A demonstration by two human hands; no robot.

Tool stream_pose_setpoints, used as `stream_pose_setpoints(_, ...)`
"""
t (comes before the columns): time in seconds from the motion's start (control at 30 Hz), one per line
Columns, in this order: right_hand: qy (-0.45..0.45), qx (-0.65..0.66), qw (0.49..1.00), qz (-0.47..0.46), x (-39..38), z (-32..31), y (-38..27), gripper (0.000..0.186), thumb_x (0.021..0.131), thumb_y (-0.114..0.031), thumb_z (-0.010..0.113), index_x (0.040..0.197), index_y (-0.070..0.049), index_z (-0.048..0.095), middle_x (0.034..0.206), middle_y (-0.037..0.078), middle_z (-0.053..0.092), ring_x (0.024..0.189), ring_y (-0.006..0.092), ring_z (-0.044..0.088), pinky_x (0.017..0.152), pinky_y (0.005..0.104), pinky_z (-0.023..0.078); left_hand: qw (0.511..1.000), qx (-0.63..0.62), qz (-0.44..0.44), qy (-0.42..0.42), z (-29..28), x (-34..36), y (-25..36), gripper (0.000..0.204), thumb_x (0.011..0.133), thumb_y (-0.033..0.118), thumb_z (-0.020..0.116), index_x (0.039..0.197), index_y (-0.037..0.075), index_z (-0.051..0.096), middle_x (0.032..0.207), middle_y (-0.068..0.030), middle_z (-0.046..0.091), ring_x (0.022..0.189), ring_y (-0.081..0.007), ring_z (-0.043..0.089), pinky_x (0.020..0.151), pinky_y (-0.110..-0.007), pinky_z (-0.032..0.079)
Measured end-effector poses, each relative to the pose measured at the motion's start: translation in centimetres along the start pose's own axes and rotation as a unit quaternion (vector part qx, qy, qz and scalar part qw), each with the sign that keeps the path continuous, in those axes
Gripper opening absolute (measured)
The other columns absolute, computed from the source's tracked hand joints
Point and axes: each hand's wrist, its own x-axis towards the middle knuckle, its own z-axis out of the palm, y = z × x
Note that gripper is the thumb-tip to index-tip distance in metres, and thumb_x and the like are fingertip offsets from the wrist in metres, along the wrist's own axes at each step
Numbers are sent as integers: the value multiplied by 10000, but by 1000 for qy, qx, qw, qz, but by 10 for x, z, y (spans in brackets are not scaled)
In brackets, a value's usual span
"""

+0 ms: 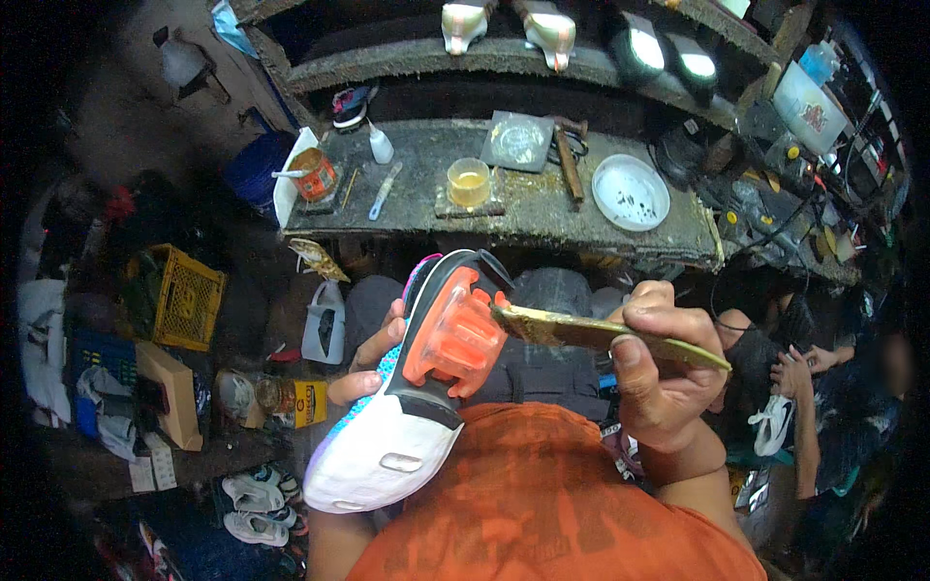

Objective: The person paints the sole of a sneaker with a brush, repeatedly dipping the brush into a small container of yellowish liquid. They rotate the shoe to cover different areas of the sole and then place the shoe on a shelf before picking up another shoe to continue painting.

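Note:
My left hand (pixel 371 360) is closed round the upper of a sports shoe (pixel 383 455), held sole up in front of my body. White covers one end of the sole; a translucent orange plate (pixel 453 329) lies at its middle, with black foam around it. In my right hand (pixel 668 353), a flat greenish glue brush (pixel 581 333) is pinched between thumb and fingers. Its tip meets or hovers just at the edge of the orange plate; contact is hard to tell.
Ahead, the workbench (pixel 387 221) carries a cup of amber liquid (pixel 469 182), a hammer (pixel 568 165), a white bowl (pixel 630 192) and an orange-labelled jar (pixel 315 174). A yellow crate (pixel 184 297) stands at left. Another person's hands (pixel 799 368) are near a white shoe (pixel 772 424) at right.

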Motion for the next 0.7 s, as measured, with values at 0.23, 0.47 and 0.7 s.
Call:
stream_pose_setpoints(0.23,-37,-62,995,-71,14,4,0,293,819,9,778,1087,-34,669,944,95,727,804,203,688,772,375,461,977,187,61,-87,-49,0,-21,431,865,52,694,1194,156,434,1454,-242,462,1431,-416,379,1137,-594,388)
stream_pose_setpoints(0.47,-47,-68,992,-94,17,4,-2,322,817,10,778,1107,-43,648,923,85,725,770,210,690,768,368,449,997,36,4,-75,-38,-5,-12,409,912,125,630,1279,147,451,1468,-210,460,1436,-400,373,1154,-563,383)
stream_pose_setpoints(0.7,-68,-94,988,-105,18,6,-8,322,815,4,782,1100,-65,648,914,72,726,752,202,688,751,363,437,995,-17,-14,-102,-5,12,-3,422,958,198,565,1365,139,468,1481,-178,457,1442,-385,368,1172,-533,378)
